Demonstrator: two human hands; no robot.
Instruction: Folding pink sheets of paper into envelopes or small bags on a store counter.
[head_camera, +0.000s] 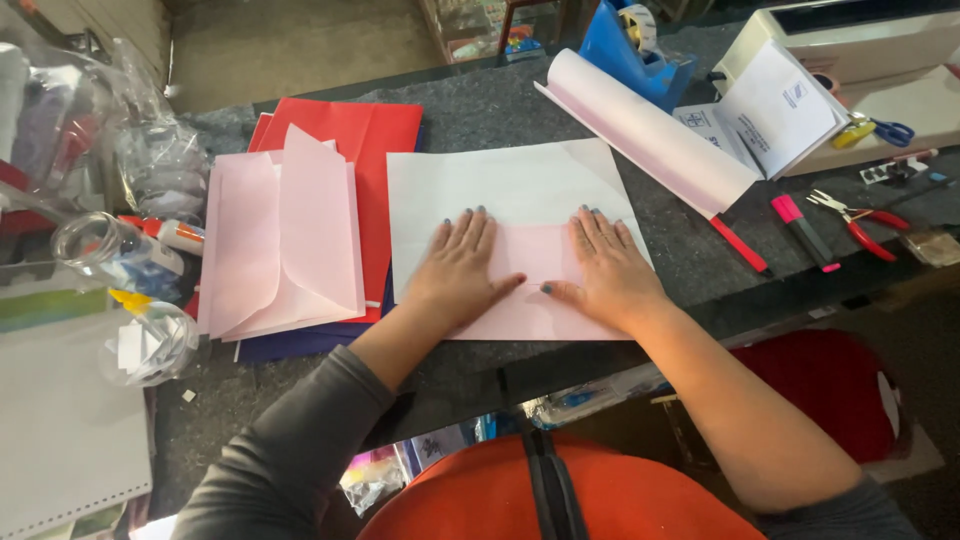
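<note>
both hands lie flat, palms down, on a pink sheet of paper (540, 300) near the front edge of the dark grey table (480, 110). the left hand (458, 265) has its fingers slightly spread and pressed on the pink sheet, thumb stretched toward the other hand. the right hand (605, 265) presses beside it, fingers a little apart, thumb pointing left; the two thumbs nearly meet. the pink sheet overlaps a white sheet (500, 185) that reaches toward the back edge. to the left sits a stack of pink folded papers (280, 240) over red paper (350, 130). toward the right edge lie a paper roll (645, 130), a pink marker (803, 232) and red-handled pliers (860, 222).
</note>
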